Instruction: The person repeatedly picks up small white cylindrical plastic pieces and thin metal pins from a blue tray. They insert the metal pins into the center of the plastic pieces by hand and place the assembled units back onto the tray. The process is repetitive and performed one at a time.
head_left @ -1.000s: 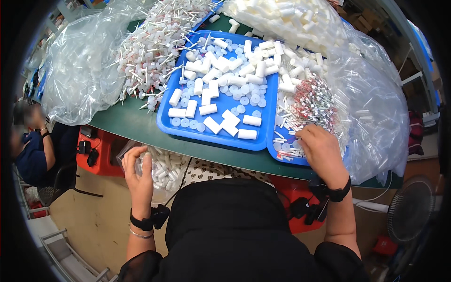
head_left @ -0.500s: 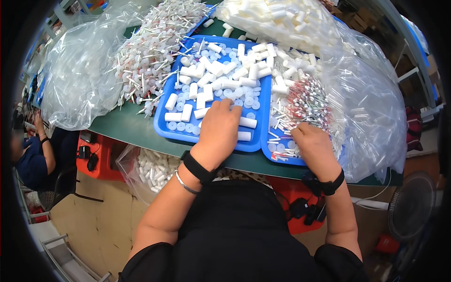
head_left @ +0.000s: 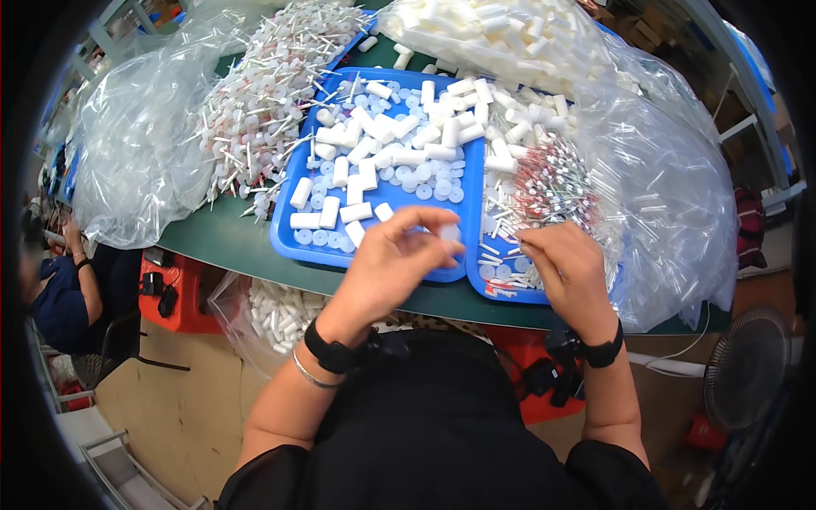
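Observation:
My left hand (head_left: 384,265) is raised over the near right corner of a blue tray (head_left: 293,248), thumb and fingers closed on a translucent plastic disc (head_left: 450,233). White foam cylinders (head_left: 330,212) and more such discs (head_left: 422,172) lie loose in that tray. To the right, my right hand (head_left: 571,265) is above a second blue tray (head_left: 531,296), its thumb and fingertips pinched together. Whatever they grip is too small to make out. Beside those fingers lie thin white sticks (head_left: 490,252) and a heap of small red-and-white pieces (head_left: 554,183).
A pile of stemmed disc pieces (head_left: 255,110) covers the back left of the green table (head_left: 204,228). Clear plastic bags (head_left: 140,144) stand at the left, and a bag of foam cylinders (head_left: 510,38) at the back. A fan (head_left: 746,370) is at the right; another person (head_left: 64,289) sits far left.
My left hand has lifted out of the foam cylinders and come nearer, now with a disc in its fingers. My right hand has drawn back slightly from the heap.

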